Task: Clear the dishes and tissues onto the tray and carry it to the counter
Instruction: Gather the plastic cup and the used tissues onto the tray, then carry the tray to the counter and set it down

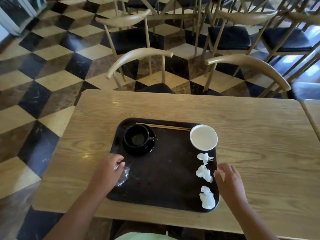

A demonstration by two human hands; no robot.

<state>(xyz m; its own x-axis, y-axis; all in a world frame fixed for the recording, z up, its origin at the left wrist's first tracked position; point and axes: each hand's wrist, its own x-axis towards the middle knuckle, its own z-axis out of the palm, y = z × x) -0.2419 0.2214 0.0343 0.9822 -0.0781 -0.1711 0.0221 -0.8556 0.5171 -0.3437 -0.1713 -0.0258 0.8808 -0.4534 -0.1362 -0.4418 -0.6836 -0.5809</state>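
My left hand [108, 168] pinches a crumpled clear wrapper [123, 177] at the black tray's [161, 170] edge; my right hand [226, 179] hovers open beside three white tissues [204, 173].

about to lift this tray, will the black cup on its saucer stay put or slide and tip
The black cup only rests loose on its saucer, both look glossy, so it may slide if the tray tilts. It looks squat, so it probably won't tip. It looks ceramic, likely heavier than the tissues, so the left side may dip.

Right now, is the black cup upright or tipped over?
Upright. The black cup sits on its saucer on the tray, its open mouth facing up.
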